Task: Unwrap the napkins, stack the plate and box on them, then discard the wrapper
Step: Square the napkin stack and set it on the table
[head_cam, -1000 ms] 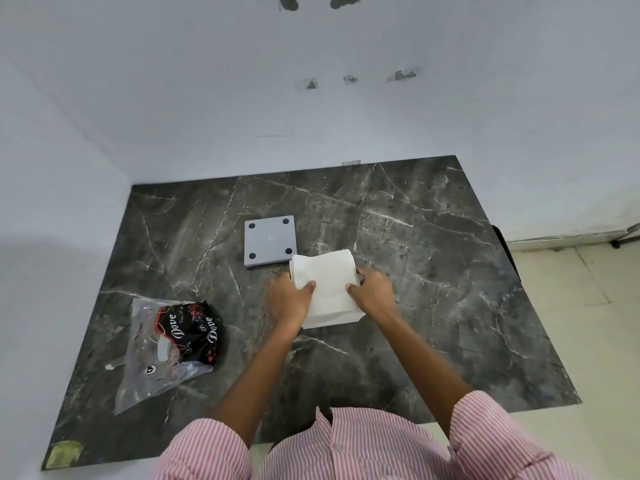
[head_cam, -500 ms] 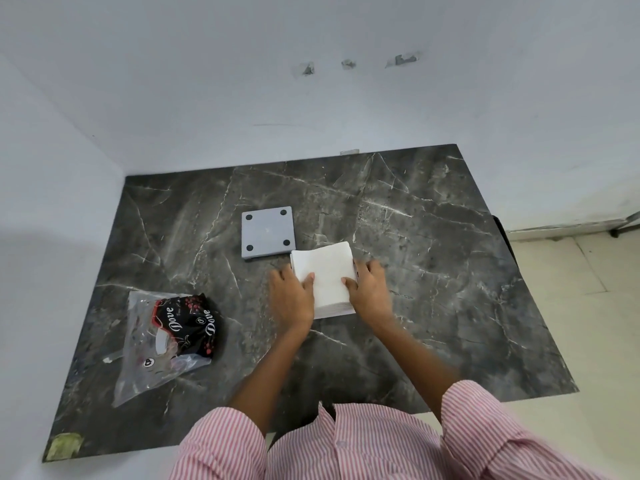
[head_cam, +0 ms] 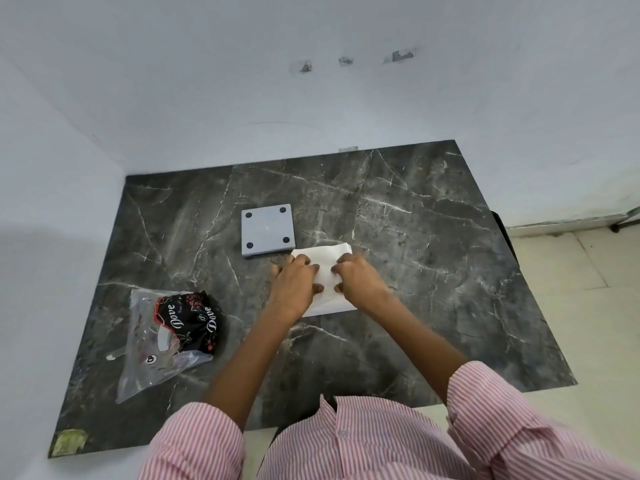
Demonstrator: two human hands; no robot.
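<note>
The napkin stack (head_cam: 325, 273) is pinched between left hand (head_cam: 295, 283) and right hand (head_cam: 356, 279), seemingly squared for the plate (head_cam: 268, 231) just beyond.

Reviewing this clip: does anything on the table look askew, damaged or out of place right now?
Nothing is spilled or broken. The grey square plate lies with four dark pads facing up, so it may be upside down. The crumpled clear wrapper sits loose near the table's left edge, not yet discarded. Both hands rest on the napkins.
</note>
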